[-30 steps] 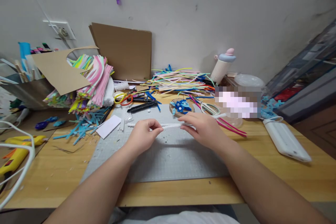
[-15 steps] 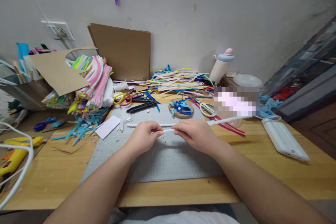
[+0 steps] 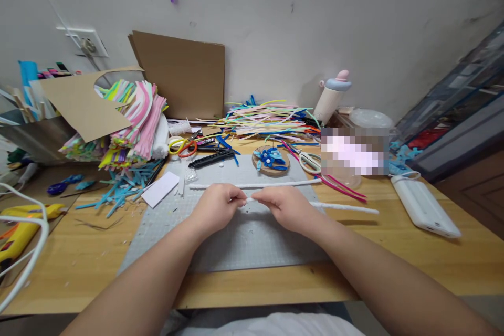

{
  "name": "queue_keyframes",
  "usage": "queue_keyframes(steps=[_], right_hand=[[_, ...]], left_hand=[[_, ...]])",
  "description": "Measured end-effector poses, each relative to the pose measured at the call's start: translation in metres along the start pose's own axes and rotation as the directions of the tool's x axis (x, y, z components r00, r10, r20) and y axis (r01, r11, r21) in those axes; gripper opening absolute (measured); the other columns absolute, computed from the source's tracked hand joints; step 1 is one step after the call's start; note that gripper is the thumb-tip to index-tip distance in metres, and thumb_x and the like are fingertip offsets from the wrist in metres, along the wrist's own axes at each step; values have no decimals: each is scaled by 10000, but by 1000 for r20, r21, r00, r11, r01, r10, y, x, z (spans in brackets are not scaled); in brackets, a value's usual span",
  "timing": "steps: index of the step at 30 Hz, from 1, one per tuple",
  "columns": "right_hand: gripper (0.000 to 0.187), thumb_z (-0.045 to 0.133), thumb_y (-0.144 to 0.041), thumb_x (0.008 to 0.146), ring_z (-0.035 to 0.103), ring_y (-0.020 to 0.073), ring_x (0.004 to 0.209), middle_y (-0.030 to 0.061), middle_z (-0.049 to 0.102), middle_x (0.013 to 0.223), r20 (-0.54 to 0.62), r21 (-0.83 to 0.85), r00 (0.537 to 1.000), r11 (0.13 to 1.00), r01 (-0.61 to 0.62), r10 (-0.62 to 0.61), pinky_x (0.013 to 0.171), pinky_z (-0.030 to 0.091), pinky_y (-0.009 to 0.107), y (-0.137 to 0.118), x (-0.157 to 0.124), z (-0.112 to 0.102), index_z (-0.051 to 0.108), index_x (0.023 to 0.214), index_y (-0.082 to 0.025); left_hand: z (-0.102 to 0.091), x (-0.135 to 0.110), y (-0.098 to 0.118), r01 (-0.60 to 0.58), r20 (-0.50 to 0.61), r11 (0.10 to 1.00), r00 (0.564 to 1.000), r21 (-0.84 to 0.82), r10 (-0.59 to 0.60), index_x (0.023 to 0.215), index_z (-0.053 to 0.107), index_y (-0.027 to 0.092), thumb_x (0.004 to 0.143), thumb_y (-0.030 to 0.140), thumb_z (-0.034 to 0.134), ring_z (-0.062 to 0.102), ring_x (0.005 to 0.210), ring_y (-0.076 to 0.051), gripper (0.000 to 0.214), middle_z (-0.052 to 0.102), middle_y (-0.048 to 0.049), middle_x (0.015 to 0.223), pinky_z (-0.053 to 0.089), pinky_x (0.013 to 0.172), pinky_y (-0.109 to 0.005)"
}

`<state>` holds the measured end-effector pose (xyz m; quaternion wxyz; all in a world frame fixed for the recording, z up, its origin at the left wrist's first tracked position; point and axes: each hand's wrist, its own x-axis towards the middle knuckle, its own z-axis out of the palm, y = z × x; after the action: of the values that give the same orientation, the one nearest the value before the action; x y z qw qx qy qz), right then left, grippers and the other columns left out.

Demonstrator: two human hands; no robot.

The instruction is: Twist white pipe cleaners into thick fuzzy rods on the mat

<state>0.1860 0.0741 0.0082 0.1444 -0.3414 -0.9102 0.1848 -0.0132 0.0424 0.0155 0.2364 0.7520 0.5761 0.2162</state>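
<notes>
A white pipe cleaner (image 3: 346,208) runs between my two hands and sticks out past the right one. My left hand (image 3: 218,207) pinches its left end between thumb and fingertips. Close beside it, my right hand (image 3: 289,209) is closed on the same strip, with a short white stretch showing between the fingertips. A second white pipe cleaner (image 3: 299,184) lies on the grey cutting mat (image 3: 252,252) just beyond both hands. Farther back sits a round wooden disc (image 3: 271,171) bearing a blue flower (image 3: 269,157).
Scissors with white handles (image 3: 310,164), a black pen-like tool (image 3: 211,158) and a white card (image 3: 160,189) lie around the mat. Many loose pipe cleaners (image 3: 271,121) are piled by the wall. A yellow glue gun (image 3: 23,231) is at left, a white power bank (image 3: 425,207) at right.
The held pipe cleaner's free right end has swung down toward me, apart from the one on the mat. Both hands still pinch it, and the view has shifted slightly.
</notes>
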Motion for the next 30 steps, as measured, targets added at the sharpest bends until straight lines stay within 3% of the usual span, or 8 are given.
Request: queue_keyframes(steps=[7, 17, 23, 30], right_hand=[[233, 435, -309, 899, 613, 175, 838, 21, 693, 916, -21, -81, 995, 992, -97, 95, 672, 377, 254, -2, 3, -3, 649, 948, -231], [216, 442, -279, 901, 602, 150, 794, 20, 690, 866, -22, -45, 998, 998, -51, 50, 656, 356, 232, 4, 4, 1, 648, 912, -219], [227, 437, -295, 903, 587, 148, 776, 24, 685, 842, 13, -54, 999, 998, -44, 44, 630, 337, 225, 5, 5, -6, 650, 899, -216], [253, 423, -321, 910, 567, 142, 726, 19, 674, 793, 79, -112, 996, 993, -43, 52, 590, 301, 227, 8, 3, -12, 648, 860, -216]], left_hand=[[0, 1, -6, 63, -48, 994, 997, 89, -59, 815, 713, 231, 780, 283, 533, 619, 740, -175, 190, 719, -17, 783, 405, 647, -258], [2, 0, -3, -76, -48, 989, 995, 124, 83, 800, 714, 216, 778, 190, 508, 621, 765, -167, 209, 719, -25, 807, 397, 704, -257], [0, 0, -4, 72, -39, 997, 997, 26, -71, 810, 702, 236, 781, 320, 537, 607, 701, -157, 187, 710, -7, 752, 385, 622, -244], [1, 0, -3, 144, 0, 984, 989, 107, -145, 789, 708, 232, 761, 402, 559, 589, 685, -169, 228, 706, -30, 740, 353, 589, -250]])
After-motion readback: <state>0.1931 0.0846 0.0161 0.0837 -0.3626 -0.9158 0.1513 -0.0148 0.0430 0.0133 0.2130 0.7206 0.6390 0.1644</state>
